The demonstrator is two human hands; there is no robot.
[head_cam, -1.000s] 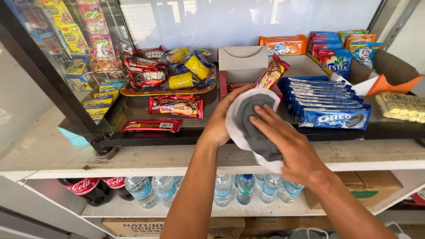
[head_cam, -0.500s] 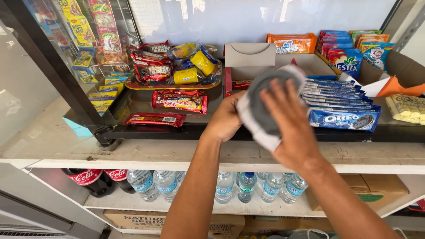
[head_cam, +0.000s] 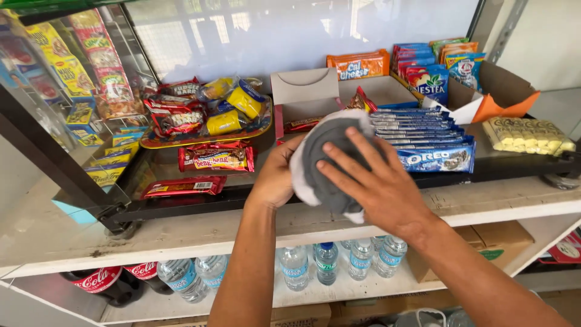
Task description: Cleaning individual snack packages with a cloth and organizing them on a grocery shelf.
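Note:
My left hand (head_cam: pixel 273 177) grips a red and orange snack packet (head_cam: pixel 363 99); only the packet's top corner shows above a grey and white cloth (head_cam: pixel 319 162). The cloth is wrapped over the packet's front. My right hand (head_cam: pixel 378 184) lies on the cloth with fingers spread and presses it against the packet. Both hands hover in front of the black display shelf (head_cam: pixel 181 203), just before an open grey cardboard box (head_cam: pixel 305 91).
Stacked blue biscuit packs (head_cam: pixel 423 128) lie right of the hands, a pale yellow wafer pack (head_cam: pixel 526 134) beyond them. Red snack bars (head_cam: pixel 215 158) and a tray of yellow packets (head_cam: pixel 206 130) sit left. Water bottles (head_cam: pixel 327 261) and dark soda bottles (head_cam: pixel 103 282) stand below the white plank (head_cam: pixel 121 233).
Both hands with the cloth and packet rose toward the box, then came back down and left. The right hand slid over the cloth. The view shifted right.

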